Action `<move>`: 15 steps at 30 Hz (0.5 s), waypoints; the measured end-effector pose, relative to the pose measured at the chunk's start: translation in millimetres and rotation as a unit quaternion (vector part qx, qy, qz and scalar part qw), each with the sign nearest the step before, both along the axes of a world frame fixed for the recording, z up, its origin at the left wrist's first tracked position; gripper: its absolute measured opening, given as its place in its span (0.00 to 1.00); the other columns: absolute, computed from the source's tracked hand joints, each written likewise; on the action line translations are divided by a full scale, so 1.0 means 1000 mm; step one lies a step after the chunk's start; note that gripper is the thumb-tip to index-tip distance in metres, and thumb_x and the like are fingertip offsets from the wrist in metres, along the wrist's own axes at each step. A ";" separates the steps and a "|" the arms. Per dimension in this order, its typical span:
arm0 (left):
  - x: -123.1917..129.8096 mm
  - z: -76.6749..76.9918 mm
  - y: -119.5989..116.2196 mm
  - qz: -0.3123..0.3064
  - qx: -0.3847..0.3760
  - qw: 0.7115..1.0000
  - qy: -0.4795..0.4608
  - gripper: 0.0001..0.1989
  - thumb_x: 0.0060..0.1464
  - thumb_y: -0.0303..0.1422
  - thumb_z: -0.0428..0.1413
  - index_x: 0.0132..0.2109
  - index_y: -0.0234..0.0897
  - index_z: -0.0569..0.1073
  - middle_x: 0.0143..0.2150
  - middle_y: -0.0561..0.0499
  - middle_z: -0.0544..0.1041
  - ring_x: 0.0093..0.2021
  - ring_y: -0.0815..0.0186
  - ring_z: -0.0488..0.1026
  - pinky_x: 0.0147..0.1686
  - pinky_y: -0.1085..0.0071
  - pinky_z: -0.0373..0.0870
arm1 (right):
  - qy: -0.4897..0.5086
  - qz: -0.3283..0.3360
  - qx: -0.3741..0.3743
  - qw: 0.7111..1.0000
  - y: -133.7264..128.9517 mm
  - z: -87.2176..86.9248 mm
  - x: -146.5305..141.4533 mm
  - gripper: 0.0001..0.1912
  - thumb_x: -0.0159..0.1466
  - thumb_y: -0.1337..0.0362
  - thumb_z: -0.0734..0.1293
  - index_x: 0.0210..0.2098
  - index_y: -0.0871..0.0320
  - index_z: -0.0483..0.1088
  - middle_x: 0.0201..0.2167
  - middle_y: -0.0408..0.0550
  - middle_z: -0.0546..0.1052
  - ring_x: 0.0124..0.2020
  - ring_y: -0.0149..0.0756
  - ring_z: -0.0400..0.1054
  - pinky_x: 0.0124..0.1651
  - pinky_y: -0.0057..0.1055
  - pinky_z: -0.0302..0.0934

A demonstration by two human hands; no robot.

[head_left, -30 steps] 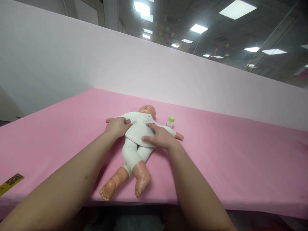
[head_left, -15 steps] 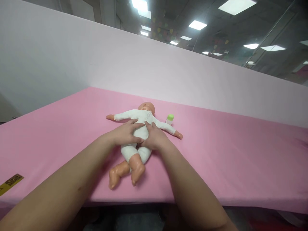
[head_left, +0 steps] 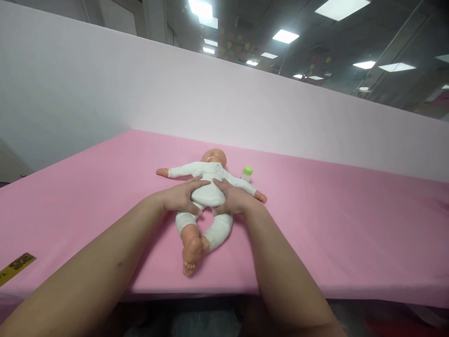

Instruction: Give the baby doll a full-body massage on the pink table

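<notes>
A baby doll (head_left: 207,191) with a white cloth body and bare plastic head, hands and feet lies on the pink surface, its head away from me and its arms stretched out. On the left side of its lower torso is my left hand (head_left: 178,196), fingers on the body and thumb by the top of the leg. My right hand (head_left: 233,196) grips the opposite side in the same way. The doll's thighs are apart, with pink showing between them, and its lower legs cross near the front edge. My palms hide parts of its hips.
Beside the doll's right-hand arm stands a small bottle with a green cap (head_left: 247,173). Pink cloth (head_left: 333,224) covers the wide table. A white partition (head_left: 245,103) rises behind and at the left. A yellow label (head_left: 17,267) lies near the left front edge.
My hands have moved apart at the doll's hips. Its thighs have spread, the lower legs have swung to the right and now cross, and more of its lower torso shows.
</notes>
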State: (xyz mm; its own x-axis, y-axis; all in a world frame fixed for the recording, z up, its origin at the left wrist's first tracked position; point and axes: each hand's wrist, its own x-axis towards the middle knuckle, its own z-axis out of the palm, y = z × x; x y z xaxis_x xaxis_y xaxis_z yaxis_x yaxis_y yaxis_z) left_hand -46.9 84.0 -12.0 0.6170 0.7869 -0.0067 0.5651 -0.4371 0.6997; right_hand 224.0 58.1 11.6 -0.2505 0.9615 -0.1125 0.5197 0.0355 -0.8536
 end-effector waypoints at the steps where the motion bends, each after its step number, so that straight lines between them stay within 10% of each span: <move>1: -0.001 -0.001 0.002 -0.006 -0.013 1.000 0.005 0.59 0.46 0.41 0.73 0.80 0.53 0.53 0.84 0.50 0.33 0.81 0.40 0.44 0.76 0.49 0.54 | -0.004 0.006 0.005 1.000 0.001 0.000 0.002 0.58 0.35 0.71 0.87 0.65 0.43 0.75 0.64 0.51 0.74 0.67 0.68 0.64 0.65 0.58 0.61; 15: -0.004 -0.005 0.007 -0.011 -0.017 1.000 0.003 0.56 0.50 0.42 0.70 0.80 0.56 0.52 0.84 0.51 0.34 0.78 0.39 0.54 0.71 0.51 0.64 | -0.231 0.115 0.005 0.966 0.003 0.012 0.013 0.65 0.55 0.51 0.81 0.79 0.30 0.40 0.80 0.42 0.49 0.74 0.63 0.55 0.63 0.55 0.65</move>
State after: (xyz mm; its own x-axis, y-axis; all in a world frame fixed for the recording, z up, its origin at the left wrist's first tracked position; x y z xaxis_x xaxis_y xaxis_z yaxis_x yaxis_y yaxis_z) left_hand -50.8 90.8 -16.7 0.6333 0.7730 -0.0377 0.5607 -0.4247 0.7108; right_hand 237.1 61.1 23.9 -0.3825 0.8885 -0.2534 0.8223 0.2022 -0.5320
